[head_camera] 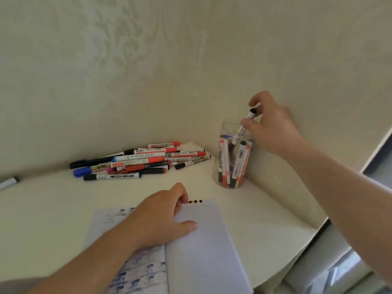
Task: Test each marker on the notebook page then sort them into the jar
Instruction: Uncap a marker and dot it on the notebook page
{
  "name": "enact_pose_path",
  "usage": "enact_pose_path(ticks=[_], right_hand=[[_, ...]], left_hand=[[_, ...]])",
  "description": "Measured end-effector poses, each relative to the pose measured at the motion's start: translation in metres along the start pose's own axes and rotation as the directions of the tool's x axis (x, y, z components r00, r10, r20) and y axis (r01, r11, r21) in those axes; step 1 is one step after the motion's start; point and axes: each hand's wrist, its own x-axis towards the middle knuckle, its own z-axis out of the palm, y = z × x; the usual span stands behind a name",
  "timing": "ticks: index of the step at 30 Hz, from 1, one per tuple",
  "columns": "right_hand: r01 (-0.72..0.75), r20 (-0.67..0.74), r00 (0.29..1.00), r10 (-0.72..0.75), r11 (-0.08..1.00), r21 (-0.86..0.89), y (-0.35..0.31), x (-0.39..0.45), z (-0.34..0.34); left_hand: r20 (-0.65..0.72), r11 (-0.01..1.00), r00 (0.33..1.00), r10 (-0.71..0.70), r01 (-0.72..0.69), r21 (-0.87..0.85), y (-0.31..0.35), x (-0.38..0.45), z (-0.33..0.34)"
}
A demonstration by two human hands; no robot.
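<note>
A clear jar (227,166) stands at the back right by the wall, with several red, black and blue markers upright in it. My right hand (273,126) pinches a black-capped white marker (246,124) over the jar's mouth, its lower end inside the jar. An open notebook (203,247) lies at the front, with small colored test marks (194,202) along the right page's top edge. My left hand (161,221) rests on the notebook across its fold, fingers loosely curled at the top edge. A pile of markers (144,161) lies against the wall at the back centre.
A single marker (9,182) lies at the far left edge of the white table (48,219). The patterned wall closes off the back and right side. The table's rounded edge drops off at the right front, with a grey surface below.
</note>
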Motion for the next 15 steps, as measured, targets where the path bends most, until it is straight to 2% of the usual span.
enact_pose_path(ticks=[3, 9, 10, 11, 12, 14, 15], right_hand=[[0.086, 0.112, 0.992, -0.062, 0.97, -0.226, -0.008, 0.001, 0.009], [0.141, 0.247, 0.969, -0.033, 0.888, -0.437, -0.017, 0.0, 0.011], [0.175, 0.211, 0.974, -0.085, 0.874, -0.453, -0.015, 0.0, 0.013], [0.224, 0.122, 0.975, -0.188, 0.855, -0.467, -0.013, 0.0, 0.016], [0.294, 0.01, 0.944, -0.329, 0.829, -0.475, -0.014, 0.0, 0.02], [0.449, -0.182, 0.797, -0.576, 0.766, -0.461, -0.026, -0.004, 0.032], [0.519, -0.224, 0.732, -0.644, 0.739, -0.429, -0.039, -0.008, 0.041]], left_hand=[[-0.011, 1.0, 1.0, 0.003, -0.003, 0.002, -0.001, 0.0, 0.001], [-0.046, 1.0, 0.999, 0.003, -0.004, -0.023, -0.002, -0.002, 0.002], [-0.054, 1.0, 0.999, 0.0, -0.001, -0.024, -0.003, -0.002, 0.002], [-0.062, 1.0, 0.998, -0.003, 0.002, -0.025, -0.003, -0.002, 0.002], [-0.068, 1.0, 0.998, -0.006, 0.004, -0.025, -0.003, -0.002, 0.003], [-0.07, 1.0, 0.998, -0.006, 0.004, -0.022, -0.003, -0.002, 0.003], [-0.067, 1.0, 0.998, -0.005, 0.004, -0.023, -0.003, -0.002, 0.003]])
